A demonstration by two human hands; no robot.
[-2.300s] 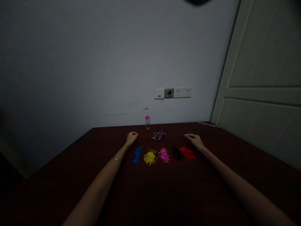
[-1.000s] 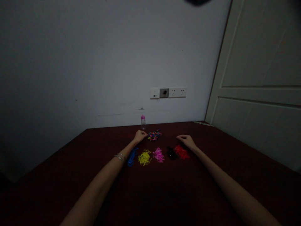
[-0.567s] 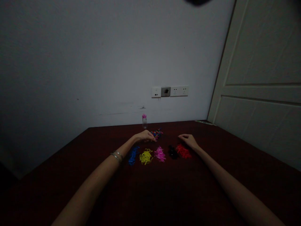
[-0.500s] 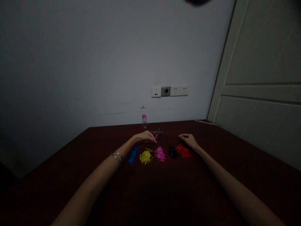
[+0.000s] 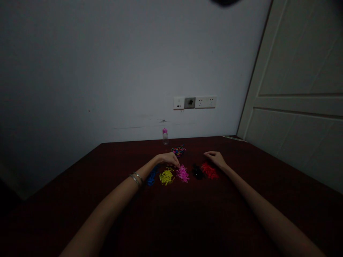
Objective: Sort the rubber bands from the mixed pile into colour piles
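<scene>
My left hand [image 5: 168, 158] reaches over the table with its fingers pinched together, the tips at the upper edge of a pile of pink rubber bands [image 5: 183, 174]. Whatever it may pinch is too small to tell. Just behind it lies a mixed-colour heap of rubber bands [image 5: 178, 150]. My right hand [image 5: 215, 158] rests closed beyond the red pile [image 5: 209, 171], thumb and fingers together; anything in them is hidden. Yellow bands [image 5: 166, 176] and black bands [image 5: 197, 172] form separate piles. The blue pile [image 5: 151, 177] is partly covered by my left forearm.
A clear bottle with a pink top [image 5: 165, 137] stands at the back of the dark red table [image 5: 171, 217], near the wall. Sockets [image 5: 205, 102] are set in the wall above. A pale panelled door [image 5: 294, 82] is on the right.
My left hand has moved down and slightly right, from beside the mixed heap to the pink pile's edge. My right hand stays nearly still. The view has shifted slightly.
</scene>
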